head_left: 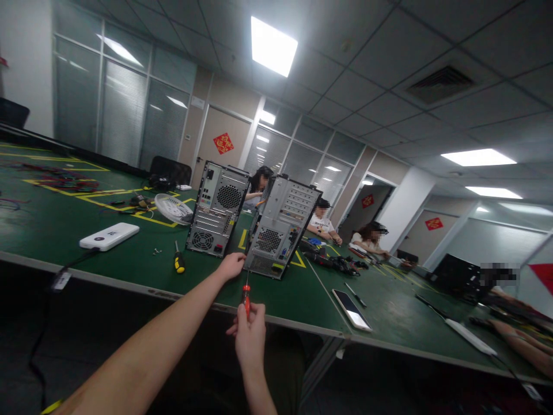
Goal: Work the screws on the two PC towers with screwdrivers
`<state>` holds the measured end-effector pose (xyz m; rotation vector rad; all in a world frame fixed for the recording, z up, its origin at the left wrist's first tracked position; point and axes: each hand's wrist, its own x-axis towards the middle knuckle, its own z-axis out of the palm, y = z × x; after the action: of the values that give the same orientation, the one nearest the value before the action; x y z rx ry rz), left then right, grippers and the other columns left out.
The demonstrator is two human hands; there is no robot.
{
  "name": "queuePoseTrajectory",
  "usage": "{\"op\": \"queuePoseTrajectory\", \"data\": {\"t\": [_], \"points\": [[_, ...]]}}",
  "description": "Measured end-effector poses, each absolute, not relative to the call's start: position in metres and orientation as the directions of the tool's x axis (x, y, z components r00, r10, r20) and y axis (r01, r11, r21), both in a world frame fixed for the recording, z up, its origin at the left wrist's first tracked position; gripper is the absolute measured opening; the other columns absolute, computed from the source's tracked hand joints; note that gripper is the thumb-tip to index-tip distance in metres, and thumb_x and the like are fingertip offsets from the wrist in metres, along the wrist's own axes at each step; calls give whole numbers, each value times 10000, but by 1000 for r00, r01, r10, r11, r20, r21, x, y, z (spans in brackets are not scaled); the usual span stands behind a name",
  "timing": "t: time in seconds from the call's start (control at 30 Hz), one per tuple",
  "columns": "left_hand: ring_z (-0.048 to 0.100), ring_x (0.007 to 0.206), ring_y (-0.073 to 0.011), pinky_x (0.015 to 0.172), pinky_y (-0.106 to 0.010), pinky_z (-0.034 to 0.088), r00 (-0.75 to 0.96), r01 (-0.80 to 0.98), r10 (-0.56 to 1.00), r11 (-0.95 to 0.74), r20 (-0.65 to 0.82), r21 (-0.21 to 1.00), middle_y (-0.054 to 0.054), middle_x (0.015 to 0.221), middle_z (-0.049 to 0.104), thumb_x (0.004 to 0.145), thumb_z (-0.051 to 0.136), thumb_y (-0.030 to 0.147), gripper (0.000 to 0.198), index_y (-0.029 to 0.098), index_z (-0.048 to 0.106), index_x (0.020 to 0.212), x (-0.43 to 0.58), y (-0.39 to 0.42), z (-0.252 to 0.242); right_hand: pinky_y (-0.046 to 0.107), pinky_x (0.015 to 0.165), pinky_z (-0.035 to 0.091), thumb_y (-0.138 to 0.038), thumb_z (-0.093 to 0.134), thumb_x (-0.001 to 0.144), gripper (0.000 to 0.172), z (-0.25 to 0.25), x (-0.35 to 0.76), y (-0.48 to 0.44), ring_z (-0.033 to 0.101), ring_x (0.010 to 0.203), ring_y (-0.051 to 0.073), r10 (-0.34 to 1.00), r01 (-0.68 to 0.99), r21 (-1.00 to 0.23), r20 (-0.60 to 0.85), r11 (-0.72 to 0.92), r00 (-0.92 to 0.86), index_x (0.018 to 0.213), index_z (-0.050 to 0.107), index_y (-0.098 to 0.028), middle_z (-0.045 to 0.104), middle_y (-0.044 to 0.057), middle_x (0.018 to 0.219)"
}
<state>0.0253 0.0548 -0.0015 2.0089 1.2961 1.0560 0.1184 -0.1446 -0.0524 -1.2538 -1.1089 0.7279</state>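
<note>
In the head view, my right hand is closed around the red and black handle of a screwdriver. Its thin shaft points away from me, the tip meeting the lower left edge of a computer case whose rear panel faces me. My left hand rests with curled fingers at that same lower left corner of the case, its fingertips partly hidden. Just left stands a second computer case, upright, rear side showing. A yellow and black screwdriver and several small screws lie on the green table.
A white power bank with a cable lies at left, near a clear plastic dish. To the right are a phone, a pen and dark cables. Several people sit across and to the right. The table's front edge runs below my hands.
</note>
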Motion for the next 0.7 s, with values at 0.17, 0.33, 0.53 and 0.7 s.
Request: {"op": "queuePoseTrajectory", "data": {"t": [0.17,0.33,0.53,0.7], "points": [[714,1118,-240,996,-317,524,245,494,916,-399,317,772,-111,1191,784,960,481,196,361,158,796,1133,24,53,-1,211,424,440,-645,611,898,440,-52,117,-143,642,436,151,905,123,-972,232,201,356,1004,490,-236,613,-71,647],[712,1123,-246,1010,-323,519,234,498,918,-397,321,771,-108,1191,786,942,492,184,355,159,800,1117,24,51,2,232,454,459,-583,576,938,358,-44,119,-147,636,454,165,914,228,-957,248,179,322,1015,506,-241,615,-64,639],[714,1117,-240,1017,-313,517,238,505,913,-409,332,760,-105,1184,790,930,498,180,356,159,802,1114,25,53,0,308,701,552,-408,472,1030,316,-31,120,-159,769,818,250,857,620,-762,435,187,277,1246,632,-240,773,64,941],[710,1136,-242,1020,-309,514,240,512,914,-405,327,758,-105,1201,787,933,500,186,358,154,797,1130,25,55,-2,319,843,545,-330,437,1066,383,-36,122,-158,755,1006,265,821,808,-561,538,177,194,1324,694,-210,762,125,1083]]}}
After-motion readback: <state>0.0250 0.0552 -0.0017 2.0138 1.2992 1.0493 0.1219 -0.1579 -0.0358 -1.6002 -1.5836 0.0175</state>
